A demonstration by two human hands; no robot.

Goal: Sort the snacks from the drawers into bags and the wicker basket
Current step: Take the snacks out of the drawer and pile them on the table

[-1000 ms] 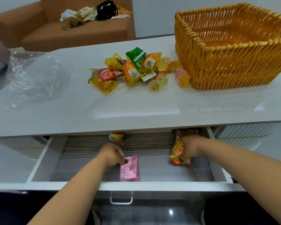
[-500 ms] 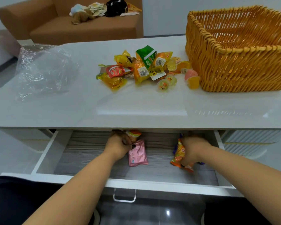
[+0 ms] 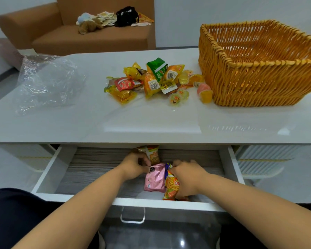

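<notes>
We see our left hand [image 3: 135, 165] pinching one glossy pink packet [image 3: 154, 177], right hand [image 3: 187, 177] gripping one crinkly orange packet [image 3: 171, 187] in the wood-grain drawer [image 3: 97, 169].

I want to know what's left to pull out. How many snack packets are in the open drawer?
3 visible: a pink packet held by the left hand, an orange packet gripped by the right hand, and another orange packet at the back. More may hide under the tabletop.
</notes>
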